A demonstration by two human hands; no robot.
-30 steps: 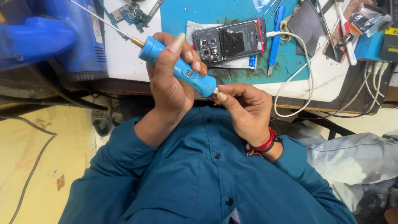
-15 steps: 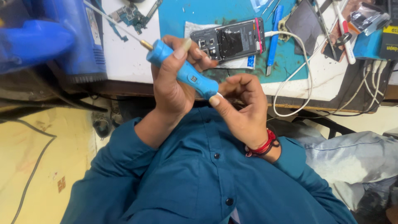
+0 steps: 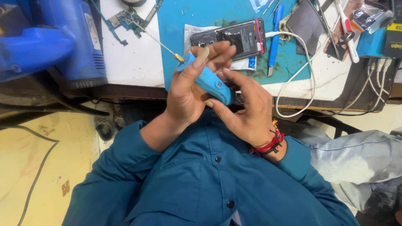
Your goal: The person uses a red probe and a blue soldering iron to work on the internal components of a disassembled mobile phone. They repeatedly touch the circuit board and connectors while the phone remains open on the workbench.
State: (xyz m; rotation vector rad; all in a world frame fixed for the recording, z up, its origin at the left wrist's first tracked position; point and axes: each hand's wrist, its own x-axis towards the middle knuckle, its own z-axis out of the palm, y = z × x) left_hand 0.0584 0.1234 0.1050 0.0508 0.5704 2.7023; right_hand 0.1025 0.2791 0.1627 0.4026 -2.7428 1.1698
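My left hand grips a blue screwdriver around its handle, close in front of my chest. The thin metal shaft points up and left over the bench. My right hand, with a red thread band at the wrist, holds the rear end of the handle between its stretched fingers. Just beyond the hands, an opened black phone with its back off lies on a teal mat.
A small circuit board lies on the white bench top left of the mat. A large blue machine stands at the far left. A white cable loops off the bench edge. A blue pen-shaped tool, tweezers and small parts lie to the right.
The screwdriver and both hands have shifted right in view. My right fingers went from pinching the handle's rear tip to lying stretched along it.
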